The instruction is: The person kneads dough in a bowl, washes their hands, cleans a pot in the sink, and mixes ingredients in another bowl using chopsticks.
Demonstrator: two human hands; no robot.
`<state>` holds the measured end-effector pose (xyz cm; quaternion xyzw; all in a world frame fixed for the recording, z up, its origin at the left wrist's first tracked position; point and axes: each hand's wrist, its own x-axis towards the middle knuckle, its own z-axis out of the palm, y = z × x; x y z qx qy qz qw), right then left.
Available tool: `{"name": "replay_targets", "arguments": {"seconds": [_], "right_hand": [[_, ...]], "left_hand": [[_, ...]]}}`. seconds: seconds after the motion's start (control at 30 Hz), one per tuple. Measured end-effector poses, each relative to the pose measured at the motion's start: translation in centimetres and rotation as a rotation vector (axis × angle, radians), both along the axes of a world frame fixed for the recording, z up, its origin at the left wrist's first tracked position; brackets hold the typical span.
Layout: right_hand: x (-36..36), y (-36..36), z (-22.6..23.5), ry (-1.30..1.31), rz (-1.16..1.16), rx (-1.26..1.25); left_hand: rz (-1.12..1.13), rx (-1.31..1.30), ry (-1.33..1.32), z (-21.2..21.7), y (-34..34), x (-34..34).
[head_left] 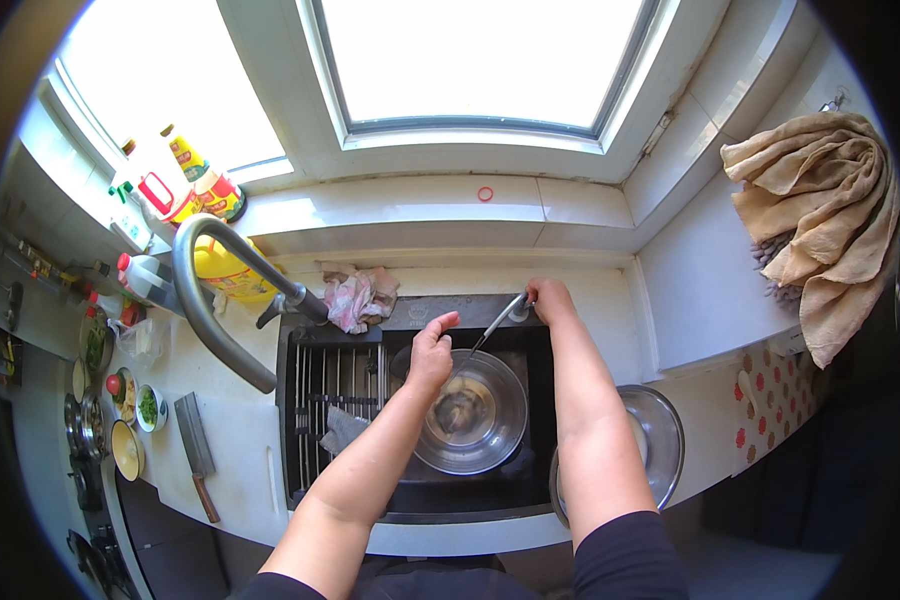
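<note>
A shiny metal bowl (513,410) stands inside the dark sink (400,500). In the bottom of it lies something pale and greyish (460,412), too unclear to name. My left hand (433,352) is over the far left rim of the bowl, with fingers stretched toward the right and nothing seen in them. At the back right of the sink, my right hand (550,300) has its fingers closed at the upper end of a slim grey metal rod (500,319). The rod slants down toward the bowl beside a round fitting. The right fingertips are partly hidden.
A curved grey tap (195,290) arches over the left counter. Left of the sink lie a cleaver (195,440), small bowls (128,450) and bottles (150,280). A crumpled cloth (355,297) sits behind the sink; another metal bowl (670,430) stands right of it.
</note>
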<state>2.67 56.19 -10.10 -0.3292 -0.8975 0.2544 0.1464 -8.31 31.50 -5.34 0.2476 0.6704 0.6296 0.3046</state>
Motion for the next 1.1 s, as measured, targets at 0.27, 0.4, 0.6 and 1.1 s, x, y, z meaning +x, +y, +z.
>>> {"name": "replay_targets", "arguments": {"seconds": [0.27,0.4,0.6,1.1], "right_hand": [[1.1,-2.2,3.1,-0.004,-0.152,-0.066],[2.2,-3.7,6.1,-0.125,-0.313,0.001],[4.2,-11.8,10.9,0.195,-0.473,-0.048],[7.8,-43.8,7.5,0.334,-0.18,-0.685]], "left_hand": [[0.0,-0.016,-0.015,-0.3,-4.9,-0.1],[0.039,-0.043,-0.085,-0.1,-7.5,1.4],[0.091,-0.039,-0.185,-1.4,-11.0,4.5],[0.127,0.105,-0.367,3.2,-28.3,8.6]]}}
